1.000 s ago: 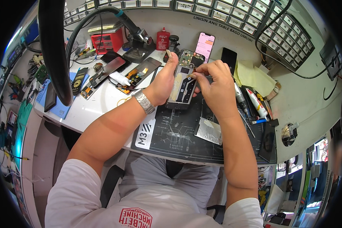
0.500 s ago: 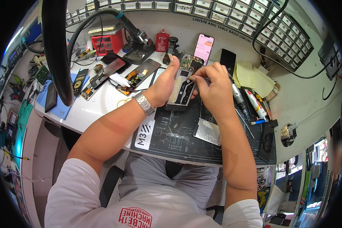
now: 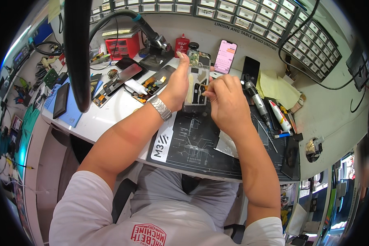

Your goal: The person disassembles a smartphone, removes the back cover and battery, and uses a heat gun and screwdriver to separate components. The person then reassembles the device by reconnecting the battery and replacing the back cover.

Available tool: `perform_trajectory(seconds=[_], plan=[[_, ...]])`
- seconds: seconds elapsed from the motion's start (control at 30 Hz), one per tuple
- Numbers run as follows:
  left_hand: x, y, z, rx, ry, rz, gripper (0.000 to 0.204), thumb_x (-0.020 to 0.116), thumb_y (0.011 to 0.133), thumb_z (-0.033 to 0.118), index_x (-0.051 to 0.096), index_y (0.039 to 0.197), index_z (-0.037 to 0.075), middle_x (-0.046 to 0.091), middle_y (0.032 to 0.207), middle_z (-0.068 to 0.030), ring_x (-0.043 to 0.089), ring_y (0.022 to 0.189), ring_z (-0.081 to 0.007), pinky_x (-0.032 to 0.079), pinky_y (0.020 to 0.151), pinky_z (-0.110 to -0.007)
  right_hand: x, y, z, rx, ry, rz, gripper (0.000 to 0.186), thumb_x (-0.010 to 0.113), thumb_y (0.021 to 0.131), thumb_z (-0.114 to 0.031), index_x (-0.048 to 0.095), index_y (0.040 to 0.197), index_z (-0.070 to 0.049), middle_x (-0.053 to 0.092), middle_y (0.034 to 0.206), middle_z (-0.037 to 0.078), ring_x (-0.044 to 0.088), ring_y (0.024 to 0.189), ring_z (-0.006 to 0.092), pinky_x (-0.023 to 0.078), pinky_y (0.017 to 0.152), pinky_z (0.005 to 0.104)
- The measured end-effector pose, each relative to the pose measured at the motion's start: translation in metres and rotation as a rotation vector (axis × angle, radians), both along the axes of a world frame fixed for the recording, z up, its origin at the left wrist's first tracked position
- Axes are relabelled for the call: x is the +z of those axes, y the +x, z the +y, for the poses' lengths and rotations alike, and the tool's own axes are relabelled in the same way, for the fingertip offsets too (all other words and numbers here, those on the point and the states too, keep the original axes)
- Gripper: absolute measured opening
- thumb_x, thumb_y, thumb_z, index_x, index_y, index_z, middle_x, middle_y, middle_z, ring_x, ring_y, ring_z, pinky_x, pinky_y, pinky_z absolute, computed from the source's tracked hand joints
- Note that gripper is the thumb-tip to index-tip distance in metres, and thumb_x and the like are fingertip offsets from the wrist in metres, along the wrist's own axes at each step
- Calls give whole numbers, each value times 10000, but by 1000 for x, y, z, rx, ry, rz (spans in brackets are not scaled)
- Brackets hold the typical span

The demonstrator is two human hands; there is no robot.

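Tilting more upright than half a second ago, the opened smartphone [image 3: 196,80] is hanging above the far edge of the black repair mat [image 3: 192,162], while the right hand [image 3: 228,104] is working lower along it. One left hand [image 3: 179,84] is wrapping the phone's left edge; one right hand is pinching thumb and forefinger together at the right edge, whether around anything I am not able to tell. Loosening the left grip could be dropping the phone onto the mat; tugging too hard could be tearing some delicate inner part. Counting down by size, one bench [image 3: 106,119] is carrying one mat, one red drawer box [image 3: 123,47] beyond its far left, one opened and one lit smartphone [image 3: 224,57] beyond its far edge, and one red bottle [image 3: 181,44] likewise.
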State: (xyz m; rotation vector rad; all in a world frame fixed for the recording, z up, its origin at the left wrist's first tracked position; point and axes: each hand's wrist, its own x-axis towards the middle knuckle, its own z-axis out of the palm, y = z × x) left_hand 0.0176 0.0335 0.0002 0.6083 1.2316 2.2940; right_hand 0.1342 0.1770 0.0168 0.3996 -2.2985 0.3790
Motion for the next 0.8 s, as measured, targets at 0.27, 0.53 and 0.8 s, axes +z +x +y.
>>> perform_trajectory(seconds=[0.27, 0.53, 0.8], plan=[[-4, -44, -27, -69, 138, -65, 1055, 89, 1101, 795, 609, 1497, -34, 764, 1147, -164, 782, 959, -296, 662, 913, -449, 7, 24, -28, 479, 12, -295, 196, 816, 890, -24, 649, 990, -40, 704, 1141, 100, 670, 1071, 333, 582, 895, 451], [-5, -40, -26, -209, 267, -50, 1065, 117, 1089, 820, 610, 1462, -46, 747, 1130, -169, 770, 986, -327, 658, 919, -485, 7, 15, 11, 379, -186, -487, 221, 895, 879, -238, 772, 921, -59, 709, 879, 119, 691, 856, 323, 561, 769, 437], [-4, -15, -10, -160, 342, -30, 1050, 75, 1105, 784, 556, 1526, -49, 734, 1183, -174, 739, 1128, -308, 639, 1000, -463, -5, -7, 4, 165, -1039, -672, 388, 786, 1037, -230, 636, 1310, 0, 783, 1026, 105, 737, 905, 163, 591, 749, 331]])
